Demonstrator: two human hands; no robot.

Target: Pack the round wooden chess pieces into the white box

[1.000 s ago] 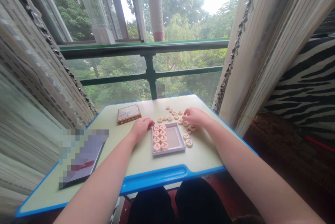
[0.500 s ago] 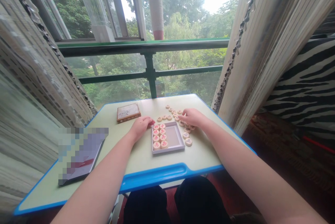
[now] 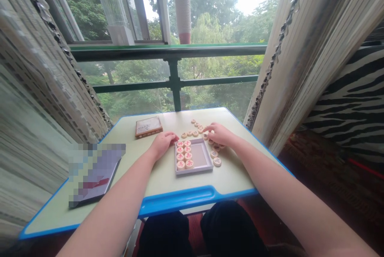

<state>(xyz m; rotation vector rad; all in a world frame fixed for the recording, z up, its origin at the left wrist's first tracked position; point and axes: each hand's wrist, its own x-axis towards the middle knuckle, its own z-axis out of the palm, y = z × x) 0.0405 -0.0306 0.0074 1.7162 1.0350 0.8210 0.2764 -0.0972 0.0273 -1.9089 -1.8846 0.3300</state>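
Note:
A shallow white box (image 3: 194,171) holds two columns of round xiangqi pieces (image 3: 188,156) with red characters along its left side; bare box bottom shows on the right. My left hand (image 3: 163,143) lies at the box's upper left corner, fingers stretched toward the rim, holding nothing I can see. Beyond the box's upper right corner, my right hand (image 3: 220,133) hovers low over loose xiangqi pieces (image 3: 217,161). Its index finger reaches out to the left and the fingers are apart. Whether a fingertip touches a piece, I cannot tell. That hand partly covers several pieces.
A flat decorated box (image 3: 149,126) lies at the back left of the pale table (image 3: 162,183), which has a blue edge. A tablet-like device (image 3: 97,181), partly pixelated, is on the left. Curtains (image 3: 270,69) hang on both sides, and a green railing (image 3: 174,52) stands behind.
The view has shifted slightly. My right hand's index finger now extends farther left over the loose pieces. My left hand stays by the box corner, and the pieces inside the box look unchanged.

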